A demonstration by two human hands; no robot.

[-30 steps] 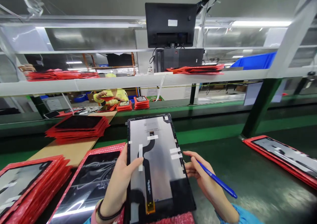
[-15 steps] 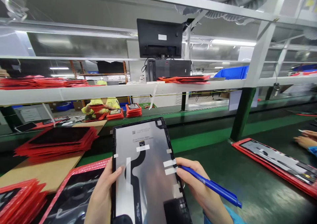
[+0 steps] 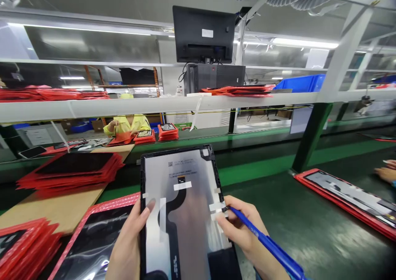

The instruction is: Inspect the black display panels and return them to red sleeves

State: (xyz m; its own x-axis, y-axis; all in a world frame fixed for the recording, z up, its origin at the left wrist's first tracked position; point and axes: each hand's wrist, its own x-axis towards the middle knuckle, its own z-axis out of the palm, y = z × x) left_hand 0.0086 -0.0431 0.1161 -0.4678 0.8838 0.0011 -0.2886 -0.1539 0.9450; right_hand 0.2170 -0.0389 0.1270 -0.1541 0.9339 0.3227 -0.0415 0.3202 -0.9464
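Note:
A tablet screen panel (image 3: 194,214) with a black frame is held up in front of me, its silvery back facing me. A black flex cable (image 3: 171,230) and white tape strips show on that back. My left hand (image 3: 130,238) grips the panel's left edge, thumb on the back surface. At the right edge, my right hand (image 3: 244,226) holds a blue pen (image 3: 266,241), its tip end by the white tape strips (image 3: 217,206) and its other end slanting down right. Those fingers also touch the panel there. The panel's lower end runs out of view.
Red bubble bags with dark panels (image 3: 71,168) are stacked on cardboard at left. Another bagged panel (image 3: 102,234) lies beside my left hand. To the right are more panels on red bags (image 3: 349,197) and a co-worker's hand (image 3: 386,172). A person in yellow (image 3: 130,124) works opposite.
The view has shifted slightly. The pen has swung a little steeper, with its tip end still at the panel's right edge. Across the bench, the person in yellow has moved their hands.

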